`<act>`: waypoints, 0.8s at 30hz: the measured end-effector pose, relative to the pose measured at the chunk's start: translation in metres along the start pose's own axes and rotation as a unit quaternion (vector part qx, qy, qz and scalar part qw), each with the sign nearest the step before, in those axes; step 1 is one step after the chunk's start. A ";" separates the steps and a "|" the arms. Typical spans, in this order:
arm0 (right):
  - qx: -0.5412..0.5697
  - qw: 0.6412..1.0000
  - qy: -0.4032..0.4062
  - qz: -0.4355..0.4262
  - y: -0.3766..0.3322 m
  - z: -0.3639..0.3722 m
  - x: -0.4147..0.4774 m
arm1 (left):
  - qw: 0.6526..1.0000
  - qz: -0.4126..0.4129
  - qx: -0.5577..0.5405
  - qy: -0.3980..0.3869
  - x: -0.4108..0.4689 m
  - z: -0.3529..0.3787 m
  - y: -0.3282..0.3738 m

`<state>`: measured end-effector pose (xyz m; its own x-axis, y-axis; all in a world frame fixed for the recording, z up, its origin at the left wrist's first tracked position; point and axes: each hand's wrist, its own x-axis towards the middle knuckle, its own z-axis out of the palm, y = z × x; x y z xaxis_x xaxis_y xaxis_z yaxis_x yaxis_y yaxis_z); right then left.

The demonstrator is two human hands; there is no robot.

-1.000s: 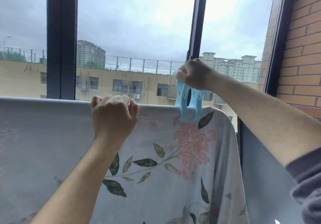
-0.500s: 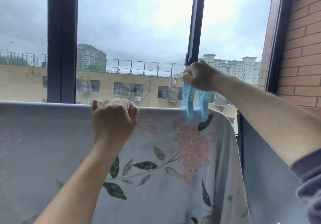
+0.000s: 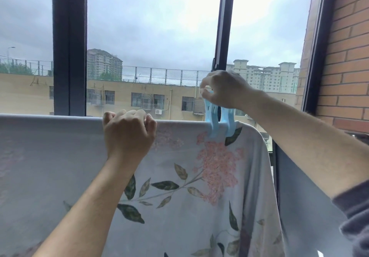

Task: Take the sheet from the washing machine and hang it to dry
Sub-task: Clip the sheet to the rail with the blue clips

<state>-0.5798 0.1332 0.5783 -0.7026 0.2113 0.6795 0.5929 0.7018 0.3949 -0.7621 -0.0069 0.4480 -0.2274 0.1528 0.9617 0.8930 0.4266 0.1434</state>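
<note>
Floral sheet (image 3: pixel 60 177) draped over a support hidden under the cloth, top fold level from the left edge of view to a rounded right corner, pale fabric with pink blossom and dark leaves hanging down the near side. Left hand (image 3: pixel 127 131) on the sheet's top fold, knuckles toward the camera, fingers curled over the fold and gripping the cloth. Blue peg (image 3: pixel 219 123) astride the same fold, close to the sheet's right corner and well to the right of the left hand, legs down the near face just above the pink blossom, handles upright above the fold. Right hand (image 3: pixel 223 91) above the sheet, at the peg's handles, thumb and fingers bent round them in a pinch; peg legs clamped tight on the cloth or spread, impossible to tell. Dark sleeve (image 3: pixel 357 216) on the right forearm, beyond the sheet's right edge. Behind the sheet, a dark window frame (image 3: pixel 68 47), with grey sky and pale buildings outside. Right of the sheet, a brick wall (image 3: pixel 347 57).
</note>
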 end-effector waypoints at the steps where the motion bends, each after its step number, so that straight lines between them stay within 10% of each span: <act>1: -0.024 0.999 0.035 -0.027 -0.009 0.003 -0.003 | 1.000 0.001 -0.001 0.003 0.000 0.000 0.000; 7: 0.180 0.981 0.017 -0.073 -0.085 0.047 -0.030 | 1.000 0.027 -0.001 0.008 0.000 -0.002 -0.004; 16: 0.098 0.966 0.236 -0.036 -0.114 0.078 -0.036 | 0.986 0.142 0.066 -0.051 0.002 -0.017 -0.051; 24: 0.078 0.978 0.191 -0.028 -0.110 0.075 -0.040 | 0.978 0.130 0.145 -0.073 0.005 -0.060 -0.160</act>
<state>-0.6468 0.0987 0.4613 -0.5168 -0.0794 0.8524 0.4689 0.8068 0.3594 -0.8828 -0.1284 0.4442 -0.0797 0.4061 0.9103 0.7857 0.5876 -0.1934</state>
